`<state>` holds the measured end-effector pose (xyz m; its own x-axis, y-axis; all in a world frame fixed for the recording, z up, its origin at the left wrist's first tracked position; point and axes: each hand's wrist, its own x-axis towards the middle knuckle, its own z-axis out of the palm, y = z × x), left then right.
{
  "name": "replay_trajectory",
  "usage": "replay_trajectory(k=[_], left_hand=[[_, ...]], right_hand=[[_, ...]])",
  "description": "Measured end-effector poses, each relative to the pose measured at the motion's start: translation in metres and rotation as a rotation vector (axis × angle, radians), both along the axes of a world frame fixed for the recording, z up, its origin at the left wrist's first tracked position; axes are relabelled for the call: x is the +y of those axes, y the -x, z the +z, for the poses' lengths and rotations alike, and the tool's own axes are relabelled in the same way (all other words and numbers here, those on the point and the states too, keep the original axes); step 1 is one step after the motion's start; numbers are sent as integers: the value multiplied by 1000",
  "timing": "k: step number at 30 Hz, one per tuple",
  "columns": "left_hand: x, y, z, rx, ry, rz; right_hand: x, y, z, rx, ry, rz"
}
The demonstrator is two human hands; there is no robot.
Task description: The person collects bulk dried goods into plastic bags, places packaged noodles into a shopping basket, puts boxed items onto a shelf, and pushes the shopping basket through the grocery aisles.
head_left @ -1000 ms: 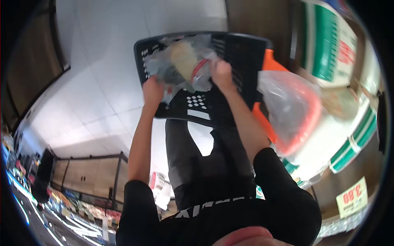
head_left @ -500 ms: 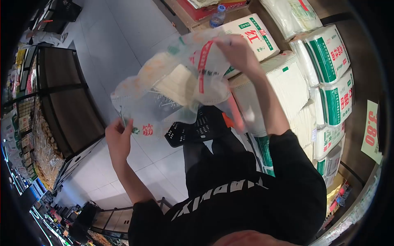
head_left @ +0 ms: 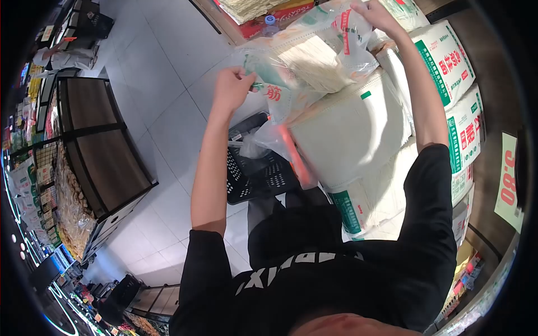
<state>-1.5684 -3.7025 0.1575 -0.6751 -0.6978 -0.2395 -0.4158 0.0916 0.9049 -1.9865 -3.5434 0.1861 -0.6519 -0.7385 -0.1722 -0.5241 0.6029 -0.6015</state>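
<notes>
A clear plastic bag [head_left: 274, 92] with red and green print is stretched between my two hands. Pale dried noodles [head_left: 314, 61] show within its outline. My left hand [head_left: 234, 88] pinches the bag's near left corner, beside a red character. At the far right, my right hand [head_left: 378, 15] grips the other end, above a red printed strip. The bag overlaps the back of a stack of wrapped noodle packs [head_left: 356, 131]. Below my left hand, a black basket [head_left: 263, 176] with an orange handle [head_left: 297, 157] holds a small translucent bag [head_left: 259, 143].
More packs with green and red labels [head_left: 445, 64] are piled to the right, near a price card [head_left: 507, 182]. A bottle [head_left: 270, 25] stands by a red box [head_left: 291, 12] at the back. Wooden display bins [head_left: 106, 145] line the left, across the tiled floor [head_left: 174, 84].
Both hands have moved forward and to the right with the bag, from above the basket and floor to over the noodle packs. More of the basket now shows.
</notes>
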Motion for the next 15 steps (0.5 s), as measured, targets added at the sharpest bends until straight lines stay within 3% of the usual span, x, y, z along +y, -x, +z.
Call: replay_trajectory(k=[2,5,6,8,9,12,15], left_hand=[[2,20,-40,-36,47,-1],[10,32,-49,-216,197,-7],[17,33,-49,-85,113,43],[34,27,-44,177,-57,146],[37,23,-51,124,-93,190],[53,13,-76,-33,-188,258],[72,21,-84,-136,-227,198]], right_hand=[[3,24,-45,6,-61,94],[9,32,-90,347,-105,117],[13,22,-84,296,-186,91],[27,-40,-46,357,-67,-60],[35,-65,-29,391,-5,-136],[61,-94,-9,166,-57,33],[85,-101,-34,384,-39,84]])
